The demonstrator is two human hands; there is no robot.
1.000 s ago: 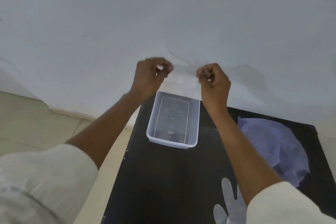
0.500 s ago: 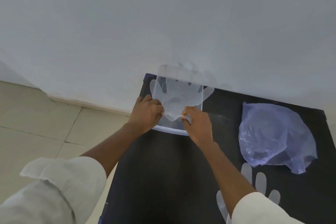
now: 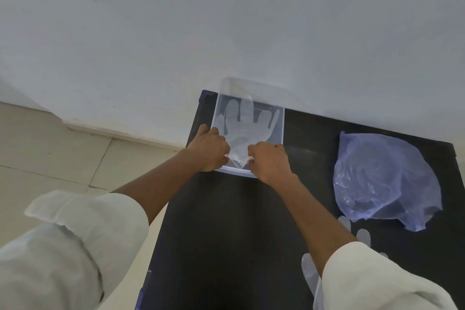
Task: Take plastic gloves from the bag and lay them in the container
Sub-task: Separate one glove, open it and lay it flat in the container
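Observation:
A clear plastic container (image 3: 281,98) stands at the far left of a black table, against the wall. A see-through plastic glove (image 3: 245,128) lies spread flat inside it, fingers toward the wall. My left hand (image 3: 210,150) and my right hand (image 3: 269,158) pinch the two corners of the glove's cuff at the container's near rim. A bluish plastic bag (image 3: 382,178) lies crumpled on the right of the table. Another clear glove (image 3: 310,272) lies near the front, partly hidden under my right sleeve.
The black table (image 3: 226,246) stands against a white wall (image 3: 226,20). To its left is a tiled floor (image 3: 50,158) below the table's edge. Dark tabletop shows between the container and the bag.
My hands came down from in front of the wall, holding the stretched glove, to the container. The glove now lies flat inside it with its fingers straightened.

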